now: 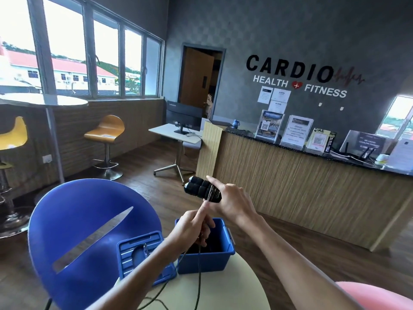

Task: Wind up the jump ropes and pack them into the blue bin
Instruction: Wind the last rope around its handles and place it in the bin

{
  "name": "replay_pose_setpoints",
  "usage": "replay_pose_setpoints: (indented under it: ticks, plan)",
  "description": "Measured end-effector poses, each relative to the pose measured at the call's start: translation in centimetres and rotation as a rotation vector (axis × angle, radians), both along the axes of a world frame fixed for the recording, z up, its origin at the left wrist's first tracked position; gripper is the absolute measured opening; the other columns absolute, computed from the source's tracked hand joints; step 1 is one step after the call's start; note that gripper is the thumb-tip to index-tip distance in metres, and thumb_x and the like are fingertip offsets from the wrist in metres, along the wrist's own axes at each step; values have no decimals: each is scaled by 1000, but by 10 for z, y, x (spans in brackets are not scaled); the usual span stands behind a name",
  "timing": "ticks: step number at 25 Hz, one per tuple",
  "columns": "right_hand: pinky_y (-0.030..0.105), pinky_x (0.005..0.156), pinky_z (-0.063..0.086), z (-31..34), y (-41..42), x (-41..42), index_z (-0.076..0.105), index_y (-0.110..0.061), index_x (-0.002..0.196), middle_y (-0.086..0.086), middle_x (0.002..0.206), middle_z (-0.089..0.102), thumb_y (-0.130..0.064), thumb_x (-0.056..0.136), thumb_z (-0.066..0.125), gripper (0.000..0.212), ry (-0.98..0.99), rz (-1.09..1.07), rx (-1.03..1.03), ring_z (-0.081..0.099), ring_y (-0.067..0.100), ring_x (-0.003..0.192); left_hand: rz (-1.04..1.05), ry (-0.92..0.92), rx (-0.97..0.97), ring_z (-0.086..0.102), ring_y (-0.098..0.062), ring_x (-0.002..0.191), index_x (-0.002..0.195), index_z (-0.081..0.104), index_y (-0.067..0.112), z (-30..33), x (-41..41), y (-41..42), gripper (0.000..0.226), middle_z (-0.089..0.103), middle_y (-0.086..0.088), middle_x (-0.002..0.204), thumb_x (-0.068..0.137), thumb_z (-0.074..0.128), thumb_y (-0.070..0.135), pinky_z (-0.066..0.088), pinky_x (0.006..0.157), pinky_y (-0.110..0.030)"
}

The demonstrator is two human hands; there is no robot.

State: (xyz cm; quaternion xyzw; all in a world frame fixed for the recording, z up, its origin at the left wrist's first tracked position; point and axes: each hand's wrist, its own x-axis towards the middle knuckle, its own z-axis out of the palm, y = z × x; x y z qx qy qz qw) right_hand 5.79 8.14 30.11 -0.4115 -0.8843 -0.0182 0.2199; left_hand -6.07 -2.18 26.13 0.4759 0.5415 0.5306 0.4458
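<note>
- Two bare forearms are reaching out closest to the viewer, over a pale round table [223, 287] that is carrying the gear.
- Beside the table, a blue chair [89, 220] is standing with its back turned toward the person.
- On the table, the blue bin [207, 256] is sitting open, something dark lying inside; its lid [143, 256] is lying just beside it on the left.
- Above the bin, the right hand [232, 200] is gripping the two black handles [201, 189] together, fingers curled round them, forefinger lying along the top.
- Lower down, the left hand [192, 227] is pinching the cord [199, 276], fingers curled on it, just under the handles.
- Below that, the cord is hanging down past the bin and trailing in loose loops over the table's near edge.
- Judging from this, the winding is only getting started: most of the rope is still hanging slack.
- That slack could be snagging on the bin's corner or the lid and dragging them off the table.
- Any wraps going on loosely could be slipping off the handles.
</note>
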Motion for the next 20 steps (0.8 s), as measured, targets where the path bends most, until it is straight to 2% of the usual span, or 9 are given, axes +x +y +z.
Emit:
replay_pose_setpoints:
  ticks: [2, 4, 6, 8, 10, 13, 18, 20]
  plan:
    - [39, 82, 57, -2, 2, 1, 33, -39, 155, 6, 102, 72, -61, 84, 64, 81, -2, 9, 5, 71, 26, 92, -57, -228, 8, 46, -17, 48, 74, 52, 7, -3, 1, -4, 49, 48, -7, 54, 96, 44, 50, 53, 59, -35]
    - [40, 83, 56, -4, 5, 2, 32, -33, 156, 7, 104, 72, -66, 82, 62, 86, -20, -14, 6, 70, 26, 95, -22, -307, 52, 48, -18, 51, 75, 52, 9, -6, 3, -5, 41, 50, -10, 57, 96, 49, 44, 54, 62, -36]
    - [42, 83, 56, -8, 8, 3, 37, -26, 154, 9, 105, 73, -69, 83, 60, 86, -41, -54, -1, 70, 29, 97, 34, -350, 58, 44, -13, 47, 78, 52, 11, -7, 7, -6, 35, 47, -4, 54, 99, 47, 39, 48, 49, -27]
    - [43, 80, 57, -12, 12, 5, 50, -22, 140, 9, 101, 74, -66, 84, 60, 73, -86, -89, -19, 70, 31, 95, 54, -290, 23, 30, -8, 40, 81, 48, 11, -2, 13, -4, 32, 36, 5, 48, 103, 39, 32, 28, 36, -19]
    - [42, 76, 56, -16, 14, 7, 56, -19, 120, 8, 97, 74, -64, 82, 62, 59, -109, -114, -91, 70, 33, 92, 80, -166, -29, 26, -6, 35, 80, 48, 11, 2, 18, 0, 33, 33, 9, 44, 105, 34, 27, 22, 33, -18]
    - [41, 76, 55, -20, 19, 3, 57, -20, 107, 7, 94, 73, -64, 77, 63, 53, -83, -120, -208, 69, 33, 91, 171, 17, -77, 30, -6, 31, 76, 52, 14, 3, 18, 8, 36, 39, 9, 43, 104, 34, 26, 24, 34, -17]
    - [39, 74, 53, -23, 21, -3, 57, -22, 103, 5, 92, 73, -66, 73, 64, 54, -91, -114, -213, 68, 33, 88, 224, 195, -68, 34, -7, 35, 71, 53, 17, -22, 11, 7, 35, 43, 8, 45, 101, 38, 28, 29, 40, -21]
    - [39, 74, 54, -27, 21, -2, 56, -25, 100, 2, 90, 72, -68, 71, 62, 53, -92, -95, -231, 68, 30, 86, 202, 204, -62, 33, -6, 35, 71, 53, 17, -31, 6, 6, 36, 42, 9, 43, 101, 40, 30, 29, 41, -22]
